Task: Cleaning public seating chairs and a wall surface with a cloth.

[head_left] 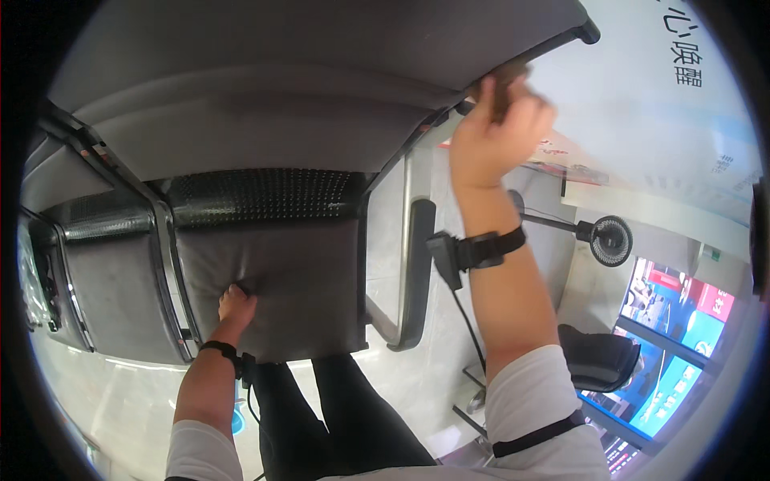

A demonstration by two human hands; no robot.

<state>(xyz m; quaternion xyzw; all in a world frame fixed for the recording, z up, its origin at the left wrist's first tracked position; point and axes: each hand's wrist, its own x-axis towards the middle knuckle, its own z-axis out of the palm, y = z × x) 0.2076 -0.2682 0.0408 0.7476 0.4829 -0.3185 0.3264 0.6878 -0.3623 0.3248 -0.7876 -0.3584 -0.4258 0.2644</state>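
Observation:
My right hand (511,120) reaches up to the side edge of a grey padded chair back (265,120). Its fingers are closed on a brown cloth (501,90), held against that edge; motion blurs the hand and the cloth. Lower down, my left hand (237,305) leans on the grey seat pad (297,280) of the same chair, knuckles down in a fist, with nothing seen in it. Both wrists wear black bands with small devices and cables.
More joined seats (120,280) run off to the left. A looped armrest (417,264) stands on the seat's right side. Farther right are a white printed wall panel (642,104), a small black fan (611,240), a black stool (597,359) and lit screens (674,345).

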